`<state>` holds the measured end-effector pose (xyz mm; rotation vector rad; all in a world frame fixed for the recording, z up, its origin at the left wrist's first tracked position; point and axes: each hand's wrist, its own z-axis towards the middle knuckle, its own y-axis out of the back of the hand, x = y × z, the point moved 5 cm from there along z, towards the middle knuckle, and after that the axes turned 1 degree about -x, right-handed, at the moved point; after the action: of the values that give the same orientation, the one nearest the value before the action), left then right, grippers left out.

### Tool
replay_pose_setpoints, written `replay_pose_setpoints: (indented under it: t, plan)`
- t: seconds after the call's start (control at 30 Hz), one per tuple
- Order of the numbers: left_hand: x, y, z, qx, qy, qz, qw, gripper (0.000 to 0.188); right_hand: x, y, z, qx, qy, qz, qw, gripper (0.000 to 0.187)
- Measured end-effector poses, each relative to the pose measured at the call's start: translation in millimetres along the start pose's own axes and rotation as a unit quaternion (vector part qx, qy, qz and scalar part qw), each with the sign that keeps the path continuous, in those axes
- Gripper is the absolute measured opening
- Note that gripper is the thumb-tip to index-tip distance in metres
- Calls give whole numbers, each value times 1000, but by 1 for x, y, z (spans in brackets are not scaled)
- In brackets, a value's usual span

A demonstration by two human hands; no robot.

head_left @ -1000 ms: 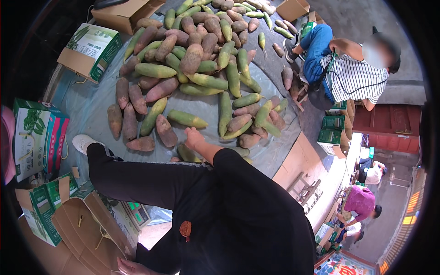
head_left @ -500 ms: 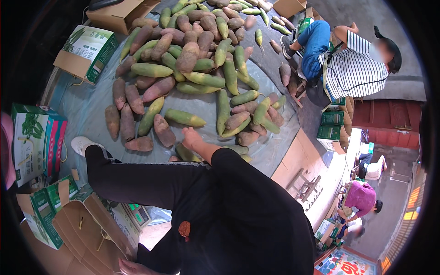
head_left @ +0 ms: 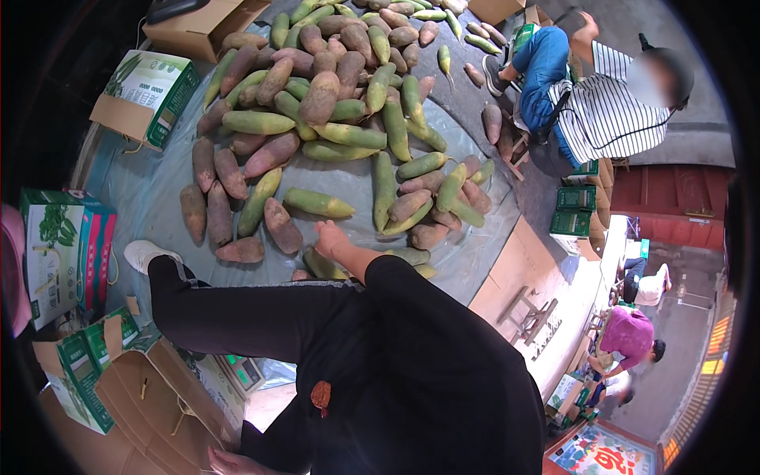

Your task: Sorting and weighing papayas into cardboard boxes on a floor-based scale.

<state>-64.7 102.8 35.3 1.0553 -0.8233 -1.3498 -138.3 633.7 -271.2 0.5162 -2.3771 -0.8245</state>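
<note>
On plastic sheeting (head_left: 162, 186) near the right hand (head_left: 330, 239), one green radish (head_left: 318, 203) looks heavy, firm, best held mid-length; whether right or left hand (head_left: 231, 461) grips, I cannot tell.

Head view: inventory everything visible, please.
Elongated root vegetables: many, green, centre to top
Blunt root vegetables: many, pinkish-brown, among them
Plastic sheet: one, grey-blue, beneath
Cardboard boxes: several, green-white or brown, both sides
Digital scale: one, pale, lower left
Wooden stools: at least two, brown, right
Large panel: one, red, far right
Poster: one, multicoloured, bottom right
Other people: several, variously coloured clothing, right
Trousered leg: one, black, left
Left hand: one, bare, bottom edge
Right hand: one, bare, centre
</note>
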Motion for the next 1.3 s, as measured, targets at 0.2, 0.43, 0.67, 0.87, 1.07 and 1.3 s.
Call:
replay_pose_setpoints:
  t: [0.2,0.43,0.67,0.87,1.07,1.3]
  plan:
    - [-53,15,17,-66,-41,97,992,16,3,5,-3,9,-6,1,1000,46]
    - [-57,15,17,-82,-72,99,989,15,1,0,0,16,4,4,1000,46]
    - [-54,14,17,-61,-64,111,990,15,-3,-1,3,18,20,1,1000,34]
    - [-44,12,16,-56,-52,94,993,16,-11,1,5,20,10,15,1000,29]
    - [-48,14,17,-60,-47,103,992,15,-22,-1,12,10,-15,25,1000,41]
    - [-52,13,20,-53,-43,115,991,16,-36,1,17,6,-12,26,1000,40]
